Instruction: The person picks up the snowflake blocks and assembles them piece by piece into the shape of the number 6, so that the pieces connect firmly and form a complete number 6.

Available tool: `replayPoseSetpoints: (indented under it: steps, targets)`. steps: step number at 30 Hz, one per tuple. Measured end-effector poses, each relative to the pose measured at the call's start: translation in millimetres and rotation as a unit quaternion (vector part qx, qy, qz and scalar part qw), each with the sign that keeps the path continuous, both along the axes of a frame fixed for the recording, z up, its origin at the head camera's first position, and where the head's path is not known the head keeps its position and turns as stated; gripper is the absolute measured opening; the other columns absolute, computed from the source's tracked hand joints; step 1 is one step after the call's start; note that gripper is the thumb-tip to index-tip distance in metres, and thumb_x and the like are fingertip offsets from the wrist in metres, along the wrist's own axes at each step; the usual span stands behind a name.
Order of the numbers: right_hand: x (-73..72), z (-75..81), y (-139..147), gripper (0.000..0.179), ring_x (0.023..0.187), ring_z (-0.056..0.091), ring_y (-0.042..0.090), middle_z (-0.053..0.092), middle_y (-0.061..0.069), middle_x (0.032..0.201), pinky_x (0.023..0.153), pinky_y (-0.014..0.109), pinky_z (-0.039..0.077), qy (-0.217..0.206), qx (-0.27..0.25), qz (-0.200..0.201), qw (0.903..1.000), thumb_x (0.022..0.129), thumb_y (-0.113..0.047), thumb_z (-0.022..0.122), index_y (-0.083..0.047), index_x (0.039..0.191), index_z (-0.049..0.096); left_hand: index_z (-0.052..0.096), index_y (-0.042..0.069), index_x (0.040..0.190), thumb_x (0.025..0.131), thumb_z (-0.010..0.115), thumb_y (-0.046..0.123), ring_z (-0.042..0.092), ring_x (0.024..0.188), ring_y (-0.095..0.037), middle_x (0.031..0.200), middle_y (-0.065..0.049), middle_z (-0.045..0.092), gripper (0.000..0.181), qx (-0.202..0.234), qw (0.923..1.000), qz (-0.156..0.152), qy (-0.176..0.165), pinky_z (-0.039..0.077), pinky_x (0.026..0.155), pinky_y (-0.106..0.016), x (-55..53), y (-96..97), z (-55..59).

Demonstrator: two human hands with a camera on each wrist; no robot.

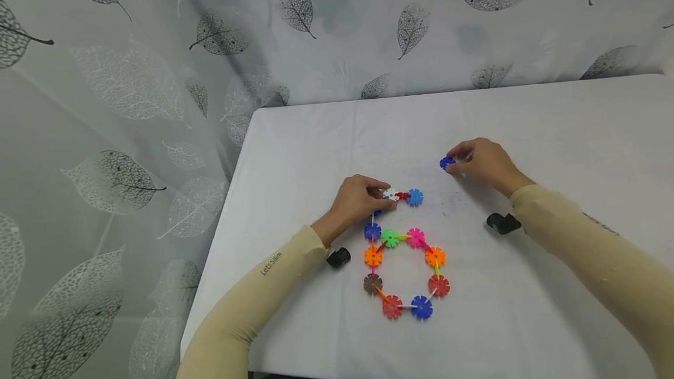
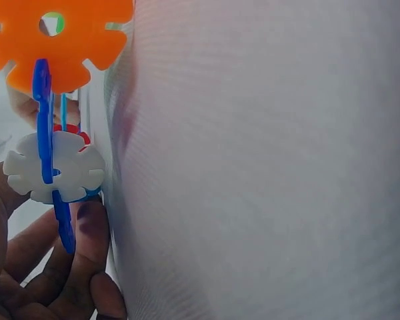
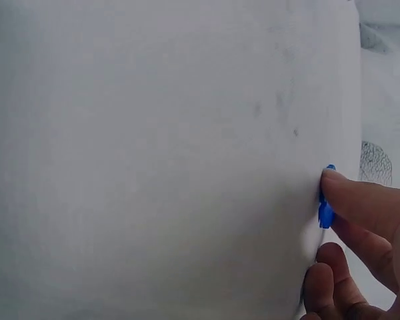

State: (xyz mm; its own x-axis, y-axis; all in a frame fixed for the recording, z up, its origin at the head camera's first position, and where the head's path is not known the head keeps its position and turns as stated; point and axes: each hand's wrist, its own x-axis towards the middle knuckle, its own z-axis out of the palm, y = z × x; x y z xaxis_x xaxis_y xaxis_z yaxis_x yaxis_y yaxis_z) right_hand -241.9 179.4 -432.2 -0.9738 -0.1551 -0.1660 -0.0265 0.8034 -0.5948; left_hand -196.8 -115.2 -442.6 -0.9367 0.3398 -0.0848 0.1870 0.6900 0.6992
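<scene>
Linked notched plastic discs form a shape like a 6 on the table, with a closed ring at the bottom and a chain curving up its left side. My left hand (image 1: 357,199) grips the upper part of the chain, finger and thumb at either side of a white disc (image 1: 391,194). Right of it, a red disc (image 1: 402,196) on edge joins a light blue disc (image 1: 415,197). Off to the right, my right hand (image 1: 485,164) pinches a loose blue disc (image 1: 447,162) between thumb and finger, near the tabletop. The left hand covers part of the chain.
The white-covered table (image 1: 305,157) reaches back to a leaf-printed curtain (image 1: 337,22), which also hangs along the left. In the ring are a green disc (image 1: 389,238), a pink disc (image 1: 415,237) and a brown disc (image 1: 372,283), among others.
</scene>
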Motion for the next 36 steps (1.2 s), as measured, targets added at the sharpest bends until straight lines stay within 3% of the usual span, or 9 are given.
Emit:
replayPoseSetpoints:
  steps: [10, 15, 27, 36]
  targets:
    - [11.6, 3.1, 0.9, 0.032, 0.095, 0.061, 0.032, 0.064, 0.014, 0.102, 0.073, 0.038, 0.049, 0.001, -0.044, -0.004, 0.999, 0.09, -0.025, 0.079, -0.003, 0.11, 0.067, 0.079, 0.014, 0.113, 0.081, 0.088, 0.033, 0.059, 0.071, -0.008, 0.078, 0.009, 0.068, 0.038, 0.004, 1.0, 0.0, -0.006, 0.048, 0.065, -0.022, -0.3, -0.4, 0.5]
    - [21.8, 2.9, 2.7, 0.032, 0.087, 0.062, 0.028, 0.066, 0.013, 0.101, 0.066, 0.03, 0.052, -0.015, -0.077, -0.002, 0.9969, 0.094, -0.027, 0.074, -0.004, 0.116, 0.069, 0.08, 0.014, 0.111, 0.081, 0.087, 0.034, 0.059, 0.07, -0.008, 0.076, 0.009, 0.067, 0.038, -0.001, 1.0, 0.002, -0.007, 0.048, 0.064, -0.022, -0.3, -0.6, -0.6]
    - [42.5, 2.5, -8.3, 0.03, 0.083, 0.062, 0.024, 0.072, 0.007, 0.091, 0.068, 0.03, 0.049, -0.053, -0.113, 0.031, 0.9918, 0.093, -0.026, 0.077, -0.005, 0.115, 0.072, 0.079, 0.013, 0.113, 0.081, 0.087, 0.035, 0.057, 0.07, -0.009, 0.076, 0.009, 0.068, 0.039, -0.004, 0.9999, 0.006, -0.01, 0.047, 0.062, -0.021, -2.3, -1.3, 1.4]
    - [51.1, -4.1, -15.6, 0.022, 0.081, 0.062, 0.023, 0.071, 0.004, 0.089, 0.066, 0.03, 0.05, -0.02, -0.107, 0.055, 0.9925, 0.091, -0.025, 0.078, -0.008, 0.105, 0.075, 0.079, 0.013, 0.113, 0.082, 0.087, 0.035, 0.057, 0.07, -0.009, 0.077, 0.009, 0.068, 0.039, -0.002, 0.9999, 0.003, -0.015, 0.047, 0.061, -0.021, -1.9, -0.2, -0.3]
